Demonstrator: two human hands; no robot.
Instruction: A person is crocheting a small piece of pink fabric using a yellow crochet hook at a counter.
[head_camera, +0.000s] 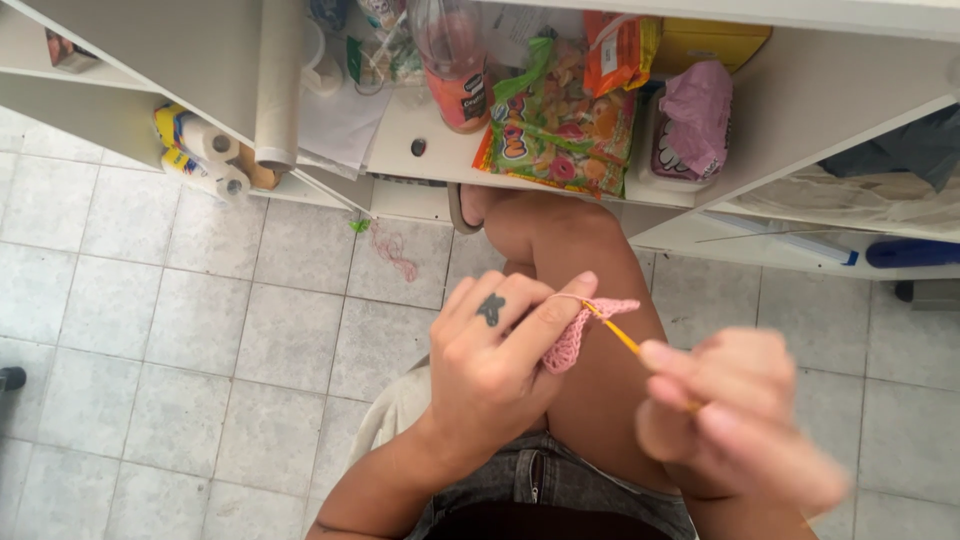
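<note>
Snack bag (556, 125); bottle (452, 62); paper rolls (200, 150).

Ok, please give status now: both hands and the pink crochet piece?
Left hand pinching small pink crochet piece. Right hand, blurred, gripping thin orange crochet hook, tip in piece. Nothing blocking.

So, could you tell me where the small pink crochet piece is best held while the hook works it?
Probably by its upper edge, from the left, as the left hand pinches the crochet piece now. It is a floppy strip, and the hook enters its right tip from the blurred right hand.
</note>
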